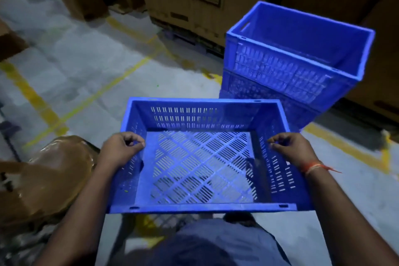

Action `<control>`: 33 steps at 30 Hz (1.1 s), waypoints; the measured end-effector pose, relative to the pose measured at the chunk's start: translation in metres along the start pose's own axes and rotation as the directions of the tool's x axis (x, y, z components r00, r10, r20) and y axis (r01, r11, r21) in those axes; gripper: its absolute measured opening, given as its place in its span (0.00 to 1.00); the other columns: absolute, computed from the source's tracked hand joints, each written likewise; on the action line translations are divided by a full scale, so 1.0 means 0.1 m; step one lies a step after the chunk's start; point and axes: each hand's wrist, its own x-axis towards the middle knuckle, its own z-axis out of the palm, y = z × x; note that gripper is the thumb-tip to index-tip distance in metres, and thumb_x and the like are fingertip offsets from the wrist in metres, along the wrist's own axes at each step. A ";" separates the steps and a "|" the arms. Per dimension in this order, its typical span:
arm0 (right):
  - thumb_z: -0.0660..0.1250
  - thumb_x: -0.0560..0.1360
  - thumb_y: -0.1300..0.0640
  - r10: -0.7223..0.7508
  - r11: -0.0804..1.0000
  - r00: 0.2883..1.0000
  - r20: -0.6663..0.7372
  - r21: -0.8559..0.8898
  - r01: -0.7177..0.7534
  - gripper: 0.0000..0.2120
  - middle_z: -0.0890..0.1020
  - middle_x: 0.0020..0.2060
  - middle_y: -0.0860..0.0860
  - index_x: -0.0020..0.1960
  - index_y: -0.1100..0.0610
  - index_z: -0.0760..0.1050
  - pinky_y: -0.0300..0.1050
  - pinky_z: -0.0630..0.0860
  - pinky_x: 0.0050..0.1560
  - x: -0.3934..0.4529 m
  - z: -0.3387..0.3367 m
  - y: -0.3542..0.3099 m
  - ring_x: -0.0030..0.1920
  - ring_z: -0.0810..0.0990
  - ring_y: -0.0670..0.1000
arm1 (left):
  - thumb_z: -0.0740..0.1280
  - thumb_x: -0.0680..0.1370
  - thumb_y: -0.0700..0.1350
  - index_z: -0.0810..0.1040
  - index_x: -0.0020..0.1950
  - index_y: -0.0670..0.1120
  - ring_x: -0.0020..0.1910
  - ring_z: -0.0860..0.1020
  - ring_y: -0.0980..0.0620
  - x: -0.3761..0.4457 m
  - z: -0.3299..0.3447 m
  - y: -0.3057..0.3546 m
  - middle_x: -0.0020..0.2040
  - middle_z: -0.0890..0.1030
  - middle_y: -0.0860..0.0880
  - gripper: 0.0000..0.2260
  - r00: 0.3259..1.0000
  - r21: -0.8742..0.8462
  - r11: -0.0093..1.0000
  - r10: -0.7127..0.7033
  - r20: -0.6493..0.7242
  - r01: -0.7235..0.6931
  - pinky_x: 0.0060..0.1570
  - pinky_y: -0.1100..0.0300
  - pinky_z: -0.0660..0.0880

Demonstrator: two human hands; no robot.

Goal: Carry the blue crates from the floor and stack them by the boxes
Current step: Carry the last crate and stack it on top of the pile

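Head view: I carry an empty blue crate (203,157) at waist height, my left hand (121,150) closed over its left rim and my right hand (290,149) closed over its right rim, an orange thread (315,167) on that wrist. Ahead and to the right, a stack of blue crates (289,67) stands on the grey floor (86,67), just in front of the cardboard boxes (194,0), near yellow floor lines (103,90). A tape-wrapped brown parcel (49,175) sits to my left. The carry looks nearly done; next, I judge, the crate must rise above the stack's top rim, square up with it, and settle down evenly.
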 end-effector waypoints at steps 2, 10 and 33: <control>0.75 0.70 0.58 0.044 0.999 0.998 -0.048 0.001 -0.044 0.03 0.86 0.37 0.51 0.43 0.51 0.85 0.47 0.78 0.45 -0.21 0.08 0.01 0.40 0.84 0.50 | 0.76 0.72 0.46 0.84 0.40 0.50 0.24 0.73 0.64 0.14 -0.05 0.06 0.29 0.78 0.51 0.03 0.999 0.043 0.998 0.038 0.036 -0.039 0.30 0.67 0.67; 0.76 0.69 0.58 0.228 0.974 0.947 -0.227 0.072 -0.217 0.04 0.86 0.39 0.50 0.42 0.51 0.84 0.47 0.79 0.50 -0.79 -0.01 0.02 0.43 0.84 0.50 | 0.77 0.71 0.46 0.84 0.38 0.50 0.21 0.69 0.61 0.60 0.01 0.41 0.23 0.76 0.55 0.04 0.972 0.030 0.982 0.177 0.152 -0.184 0.33 0.62 0.67; 0.76 0.69 0.51 0.190 0.933 0.929 -0.317 -0.236 -0.271 0.07 0.84 0.30 0.59 0.39 0.54 0.84 0.44 0.75 0.37 -0.69 -2.17 -1.16 0.23 0.77 0.48 | 0.79 0.69 0.44 0.84 0.40 0.42 0.22 0.70 0.50 1.55 -0.95 2.91 0.30 0.79 0.44 0.08 0.809 0.075 0.858 0.445 0.385 -0.508 0.27 0.62 0.70</control>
